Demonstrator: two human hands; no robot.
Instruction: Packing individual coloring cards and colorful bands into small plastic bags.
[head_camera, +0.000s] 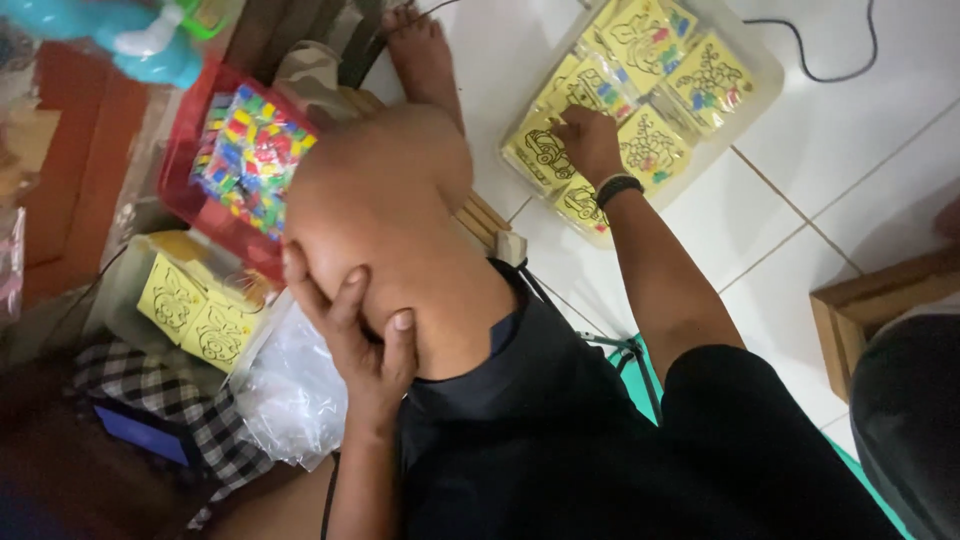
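My left hand (352, 335) is clasped over my bent bare knee (385, 210), fingers spread around its side. My right hand (588, 140), with a black band on the wrist, reaches into a clear plastic tray (752, 88) on the white tile floor. The tray holds several yellow picture cards (650, 40) in clear wrappers. The fingers are bent down onto one yellow card (538, 155) at the tray's near end and seem to pinch its edge. My bare foot (420, 55) rests on the floor beside the tray.
A red basket (185, 160) of colourful small packs stands left of my knee. Below it are a second clear box of yellow cards (190, 305), a heap of clear plastic bags (290, 390) and a checked cloth (130, 375). A wooden frame (860, 300) and a black cable (830, 70) lie to the right.
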